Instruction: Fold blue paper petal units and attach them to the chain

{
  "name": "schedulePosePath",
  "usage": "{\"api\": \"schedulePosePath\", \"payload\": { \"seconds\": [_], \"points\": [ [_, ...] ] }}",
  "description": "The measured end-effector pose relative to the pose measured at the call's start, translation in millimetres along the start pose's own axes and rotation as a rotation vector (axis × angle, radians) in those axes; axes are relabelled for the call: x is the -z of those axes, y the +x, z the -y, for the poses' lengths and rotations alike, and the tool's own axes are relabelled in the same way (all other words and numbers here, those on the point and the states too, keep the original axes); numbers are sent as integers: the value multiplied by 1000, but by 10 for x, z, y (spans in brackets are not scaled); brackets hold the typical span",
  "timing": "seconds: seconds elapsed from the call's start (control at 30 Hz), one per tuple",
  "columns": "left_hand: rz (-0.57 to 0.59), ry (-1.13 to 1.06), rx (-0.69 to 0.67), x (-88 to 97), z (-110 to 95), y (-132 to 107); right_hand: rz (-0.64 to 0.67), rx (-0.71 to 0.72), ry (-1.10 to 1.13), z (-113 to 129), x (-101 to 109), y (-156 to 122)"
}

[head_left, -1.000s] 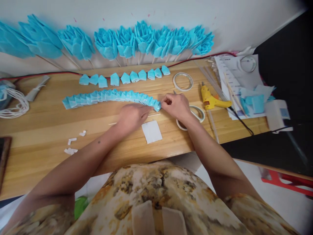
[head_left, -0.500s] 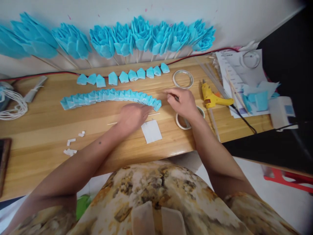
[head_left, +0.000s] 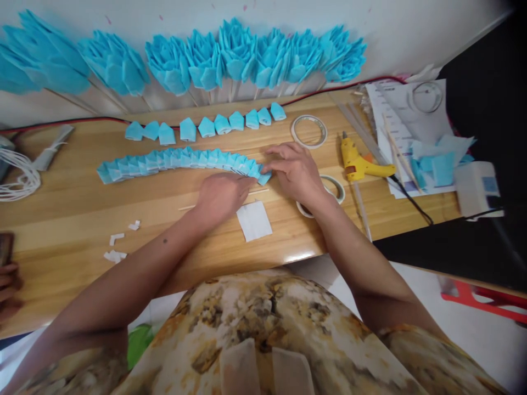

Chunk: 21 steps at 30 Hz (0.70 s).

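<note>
A long row of overlapped blue folded paper pieces (head_left: 177, 159) lies across the wooden table (head_left: 74, 203). My left hand (head_left: 222, 195) lies on the row's right end, fingers flat and pressing down, with a thin wooden stick (head_left: 187, 207) beneath it. My right hand (head_left: 294, 170) rests just right of that end, its fingers stretched out and touching the last blue piece (head_left: 265, 176). Neither hand grips anything. A white paper square (head_left: 254, 220) lies just below my left hand.
A second row of separate blue pieces (head_left: 206, 127) and blue paper flowers on sticks (head_left: 230, 55) stand by the wall. Tape rolls (head_left: 308, 131) (head_left: 340, 189), a yellow glue gun (head_left: 356, 162), papers (head_left: 411, 126) and a white box (head_left: 477, 186) are right. Another person's hand (head_left: 8, 285) shows at the left edge.
My right hand left the row's end, moved right and up, then came back to touch the last piece. Another person's hand has appeared at the left edge.
</note>
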<state>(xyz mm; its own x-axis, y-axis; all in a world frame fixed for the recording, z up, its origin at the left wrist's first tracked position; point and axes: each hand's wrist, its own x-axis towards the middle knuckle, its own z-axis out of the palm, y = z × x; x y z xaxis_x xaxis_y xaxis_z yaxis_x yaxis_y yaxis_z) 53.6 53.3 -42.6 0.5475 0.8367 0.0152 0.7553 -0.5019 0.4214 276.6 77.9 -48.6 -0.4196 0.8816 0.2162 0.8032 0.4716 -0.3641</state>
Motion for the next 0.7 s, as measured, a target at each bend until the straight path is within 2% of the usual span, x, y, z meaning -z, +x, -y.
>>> {"api": "schedulePosePath", "payload": {
  "seconds": [0.13,0.27,0.37,0.5,0.6,0.7],
  "points": [
    [6,7,8,3,-8,-2,-52,-41,-5,-56,45,-15],
    [23,12,17,14,-24,-5,-99,12,37,13,45,-28],
    [37,40,18,22,-31,-6,-70,48,19,61,-11,-15],
    [34,47,10,23,-29,-9,-41,24,-21,5,-63,16],
    [18,27,-1,23,-28,-13,-114,-43,-46,-52,10,10],
    [-1,-1,2,23,-13,-15,-235,-75,-43,-6,173,-55]
  ]
}}
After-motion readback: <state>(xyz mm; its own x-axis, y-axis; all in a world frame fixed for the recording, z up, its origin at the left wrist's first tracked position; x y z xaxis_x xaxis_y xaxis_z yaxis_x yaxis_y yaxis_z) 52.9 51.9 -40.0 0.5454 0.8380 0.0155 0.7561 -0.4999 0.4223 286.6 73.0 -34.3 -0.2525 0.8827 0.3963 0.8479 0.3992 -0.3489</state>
